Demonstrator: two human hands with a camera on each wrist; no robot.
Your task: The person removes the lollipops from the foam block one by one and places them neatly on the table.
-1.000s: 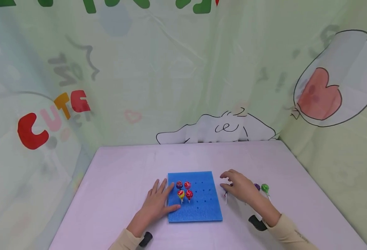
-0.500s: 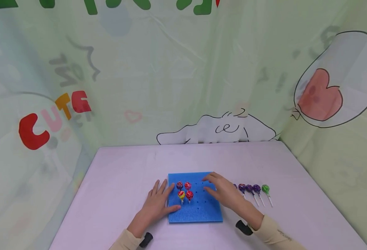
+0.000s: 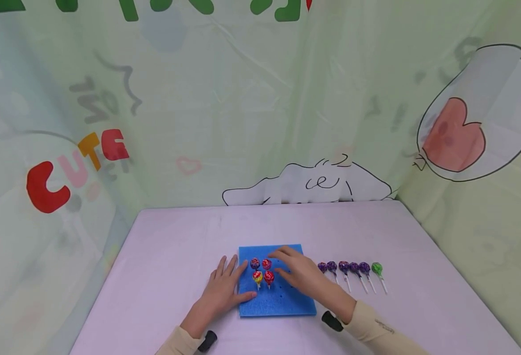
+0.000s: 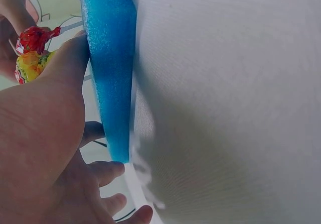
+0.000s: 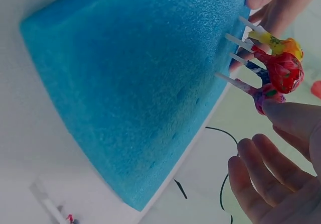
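Observation:
My left hand [image 3: 222, 285] rests spread at the left edge of a blue foam board [image 3: 293, 303], its thumb lying on the board. Several wrapped lollipops stand in holes on the board's left: a dark blue one [image 3: 255, 263], a pink one [image 3: 266, 264], a yellow one [image 3: 258, 276] and a red one [image 3: 269, 277]. My right hand [image 3: 302, 273] is over the board, with a gap between thumb and index finger beside the pink lollipop. In the right wrist view my thumb meets the pink lollipop's head [image 5: 266, 97]; whether it presses on it I cannot tell.
Right of the board, several purple lollipops [image 3: 343, 266] and one green lollipop [image 3: 377, 268] lie in a row on the white table [image 3: 176, 236], sticks toward me. A printed curtain [image 3: 242, 98] hangs behind the table and along its sides.
My right hand has moved left from the row of lollipops to the standing ones, uncovering the row's left end. My left hand and the board have stayed put.

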